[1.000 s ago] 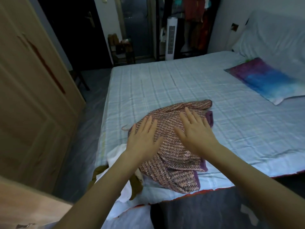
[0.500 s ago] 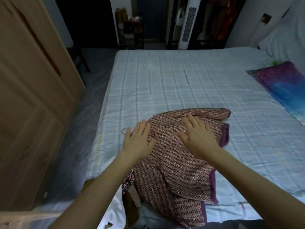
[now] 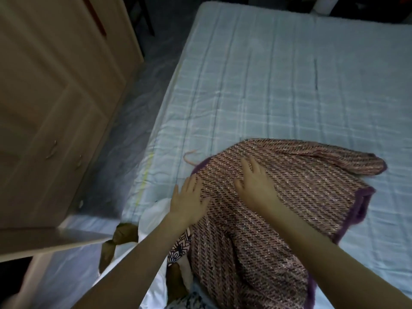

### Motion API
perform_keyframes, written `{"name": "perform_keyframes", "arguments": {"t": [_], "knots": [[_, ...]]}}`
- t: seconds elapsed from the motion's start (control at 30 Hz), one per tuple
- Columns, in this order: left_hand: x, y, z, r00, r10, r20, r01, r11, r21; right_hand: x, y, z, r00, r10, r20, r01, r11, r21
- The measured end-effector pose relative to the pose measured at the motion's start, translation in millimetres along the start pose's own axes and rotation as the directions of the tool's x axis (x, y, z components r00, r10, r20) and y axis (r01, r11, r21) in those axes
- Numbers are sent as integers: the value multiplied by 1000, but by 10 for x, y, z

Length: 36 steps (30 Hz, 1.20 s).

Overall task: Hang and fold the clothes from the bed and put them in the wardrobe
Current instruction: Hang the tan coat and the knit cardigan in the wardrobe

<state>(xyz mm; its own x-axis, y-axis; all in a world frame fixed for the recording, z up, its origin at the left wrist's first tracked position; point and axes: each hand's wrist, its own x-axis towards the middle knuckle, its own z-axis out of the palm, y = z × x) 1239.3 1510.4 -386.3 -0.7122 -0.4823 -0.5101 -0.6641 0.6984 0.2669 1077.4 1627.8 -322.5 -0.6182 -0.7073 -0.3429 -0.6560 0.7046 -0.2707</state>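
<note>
- Both forearms reach in from the bottom edge, bare.
- Near bottom left: a heap of other clothes, a white cloth [image 3: 153, 215], a brown piece [image 3: 124, 233] and a black-and-white patterned piece [image 3: 179, 246], at the bed's near corner, partly under the left arm.
- Woven top [image 3: 289, 197], pink-brown zigzag knit with purple trim, lies spread on the bed; its lower part hangs over the near edge, one sleeve lies out to the right.
- Left hand [image 3: 189, 201]: flat, fingers straight, palm down on the top's left edge. Grip open, pressing only.
- Right hand [image 3: 256, 186]: flat on the middle of the top, fingers straight and slightly spread. Grip open, pressing only.
- Pink hanger hook [image 3: 189, 157] sticks out from under the top's upper left edge, on the sheet.
- Bed [image 3: 289, 74]: pale blue checked sheet, bare beyond the top.
- Wardrobe [image 3: 55, 97]: light wood, left of the bed, a door edge jutting at lower left.
</note>
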Motion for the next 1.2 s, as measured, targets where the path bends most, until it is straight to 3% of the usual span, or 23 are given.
{"name": "perform_keyframes", "arguments": {"t": [0.27,0.4,0.57,0.63,0.77,0.93,1.07,1.2], "knots": [[767,-264,449,976,-208,57,215,967,-135,850,147,675,980,-40,197,40,999,5],[987,-209,577,920,-373,120,391,878,-276,1126,282,930,944,-65,324,58,998,30],[1174,-204,619,890,-431,151,447,758,-476,1327,418,1141,859,-121,497,100,993,70],[1259,-228,565,884,-404,235,466,726,-506,1370,450,1173,843,-128,522,107,992,71],[1351,-186,447,900,-300,318,426,763,-486,1388,416,1165,856,-114,505,57,990,127],[1205,133,369,944,-230,236,322,794,-516,1250,281,940,949,-110,295,41,972,232],[1000,486,351,979,-108,174,185,830,-526,1047,214,668,971,-20,240,-59,946,320],[719,816,335,989,21,145,71,796,-602,702,279,396,981,80,177,-144,914,380]]}}
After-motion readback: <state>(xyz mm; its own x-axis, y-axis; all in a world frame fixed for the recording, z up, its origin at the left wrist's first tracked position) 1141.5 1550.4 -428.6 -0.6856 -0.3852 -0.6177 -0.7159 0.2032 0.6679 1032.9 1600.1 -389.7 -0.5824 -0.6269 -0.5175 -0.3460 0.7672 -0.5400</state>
